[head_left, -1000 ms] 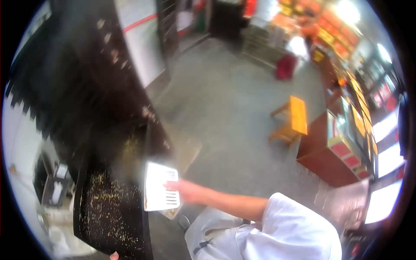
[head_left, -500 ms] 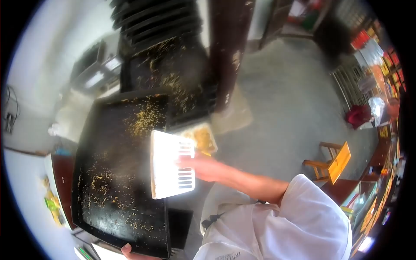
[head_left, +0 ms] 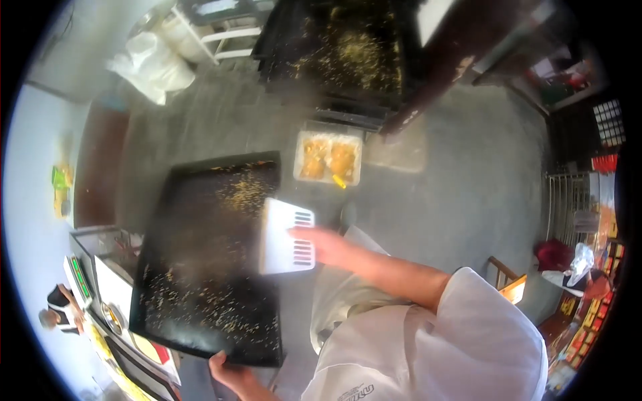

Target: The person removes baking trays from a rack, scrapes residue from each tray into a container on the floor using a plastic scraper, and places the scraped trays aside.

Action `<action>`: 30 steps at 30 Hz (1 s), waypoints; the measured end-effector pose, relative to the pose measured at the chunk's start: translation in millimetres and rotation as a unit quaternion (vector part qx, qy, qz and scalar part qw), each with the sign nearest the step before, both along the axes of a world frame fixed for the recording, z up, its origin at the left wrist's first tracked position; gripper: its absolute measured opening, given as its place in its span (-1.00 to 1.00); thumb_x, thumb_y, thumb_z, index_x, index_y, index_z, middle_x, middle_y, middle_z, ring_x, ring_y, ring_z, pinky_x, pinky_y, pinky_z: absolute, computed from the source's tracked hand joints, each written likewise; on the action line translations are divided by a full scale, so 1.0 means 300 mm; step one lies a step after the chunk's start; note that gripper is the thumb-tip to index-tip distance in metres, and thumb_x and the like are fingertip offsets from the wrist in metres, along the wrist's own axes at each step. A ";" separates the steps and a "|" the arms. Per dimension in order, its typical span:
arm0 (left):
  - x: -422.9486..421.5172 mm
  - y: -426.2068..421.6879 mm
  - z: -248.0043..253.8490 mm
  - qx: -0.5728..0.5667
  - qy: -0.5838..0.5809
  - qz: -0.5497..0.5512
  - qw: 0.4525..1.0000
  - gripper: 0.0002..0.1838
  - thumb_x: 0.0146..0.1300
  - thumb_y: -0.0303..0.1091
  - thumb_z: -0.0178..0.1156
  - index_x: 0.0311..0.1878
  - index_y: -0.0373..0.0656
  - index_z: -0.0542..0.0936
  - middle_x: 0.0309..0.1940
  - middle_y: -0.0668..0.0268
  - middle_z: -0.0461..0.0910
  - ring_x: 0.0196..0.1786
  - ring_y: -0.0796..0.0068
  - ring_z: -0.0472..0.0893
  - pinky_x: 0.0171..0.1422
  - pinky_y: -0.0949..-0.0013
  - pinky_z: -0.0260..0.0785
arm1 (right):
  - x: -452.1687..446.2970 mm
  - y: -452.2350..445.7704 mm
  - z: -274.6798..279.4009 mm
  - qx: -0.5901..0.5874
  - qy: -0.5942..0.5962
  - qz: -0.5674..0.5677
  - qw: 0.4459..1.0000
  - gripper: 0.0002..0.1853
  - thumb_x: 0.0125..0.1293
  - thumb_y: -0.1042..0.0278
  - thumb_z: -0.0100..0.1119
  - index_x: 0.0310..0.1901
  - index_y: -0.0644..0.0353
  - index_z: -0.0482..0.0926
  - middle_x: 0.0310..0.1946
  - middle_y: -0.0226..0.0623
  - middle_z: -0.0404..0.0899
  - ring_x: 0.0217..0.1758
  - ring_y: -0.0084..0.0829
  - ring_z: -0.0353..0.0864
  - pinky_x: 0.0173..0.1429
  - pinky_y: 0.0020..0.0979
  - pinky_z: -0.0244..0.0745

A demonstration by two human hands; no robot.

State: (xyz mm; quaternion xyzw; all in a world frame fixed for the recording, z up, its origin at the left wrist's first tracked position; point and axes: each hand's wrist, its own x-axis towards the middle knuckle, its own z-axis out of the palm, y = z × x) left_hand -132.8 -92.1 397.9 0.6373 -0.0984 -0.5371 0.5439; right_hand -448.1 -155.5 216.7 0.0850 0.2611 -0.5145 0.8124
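A large black baking tray [head_left: 157, 264], strewn with pale yellow crumbs or seeds, is held tilted in front of me. My left hand [head_left: 231, 374] grips its near edge at the bottom, with the thumb on top. My right hand [head_left: 324, 244] holds a white slotted plastic scraper-like piece [head_left: 275, 250] by its slotted side. The piece lies over the tray's right edge; I cannot tell whether it touches the surface.
A white tub [head_left: 298, 172] of golden crumbly stuff stands on the floor. Behind it is a stack of black trays [head_left: 294, 73] with crumbs on top. White sacks [head_left: 157, 67] sit back left, a wooden stool [head_left: 513, 289] right. Another person [head_left: 60, 311] is at far left.
The camera view has swung, bringing the floor tub and sacks into fuller sight. The tray now appears away from the stack. Both hands keep their holds, and more of the left hand shows.
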 end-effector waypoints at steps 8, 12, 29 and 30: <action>-0.063 0.121 -0.288 0.028 0.073 -0.023 0.997 -0.55 -0.04 -0.48 0.17 0.01 -0.37 0.61 -0.09 0.18 0.68 -0.01 0.22 0.67 0.24 0.20 0.51 | -0.193 0.266 -0.197 0.127 0.134 -0.039 0.982 -0.75 0.34 0.42 0.30 0.02 0.20 0.59 -0.14 -0.29 0.69 -0.10 -0.30 0.74 0.05 -0.17 0.72; -0.496 0.189 -0.263 0.030 0.121 -0.072 0.990 -0.57 -0.03 -0.53 0.11 0.00 -0.38 0.60 -0.09 0.17 0.68 0.06 0.26 0.64 0.28 0.22 0.46 | -0.720 0.319 0.072 0.116 0.185 -0.034 0.975 -0.68 0.30 0.47 0.30 0.09 0.22 0.57 -0.08 -0.27 0.69 -0.05 -0.32 0.74 0.09 -0.18 0.71; -0.843 0.068 -0.810 0.183 -0.010 -0.112 0.977 -0.49 -0.07 -0.37 0.22 0.02 -0.37 0.51 -0.19 0.24 0.58 -0.17 0.42 0.56 -0.02 0.38 0.40 | -0.212 -0.179 -0.421 -0.287 0.282 0.432 0.807 -0.68 0.29 0.36 0.28 0.02 0.33 0.55 -0.21 -0.19 0.69 -0.15 -0.45 0.67 -0.01 -0.35 0.60; -0.846 0.070 -0.813 0.185 -0.015 -0.104 0.977 -0.48 -0.10 -0.37 0.24 0.01 -0.37 0.51 -0.17 0.24 0.57 -0.15 0.42 0.55 -0.01 0.38 0.39 | -0.179 -0.176 -0.441 -0.309 0.304 0.422 0.796 -0.64 0.30 0.34 0.29 0.06 0.34 0.54 -0.21 -0.18 0.69 -0.15 -0.48 0.67 -0.03 -0.40 0.62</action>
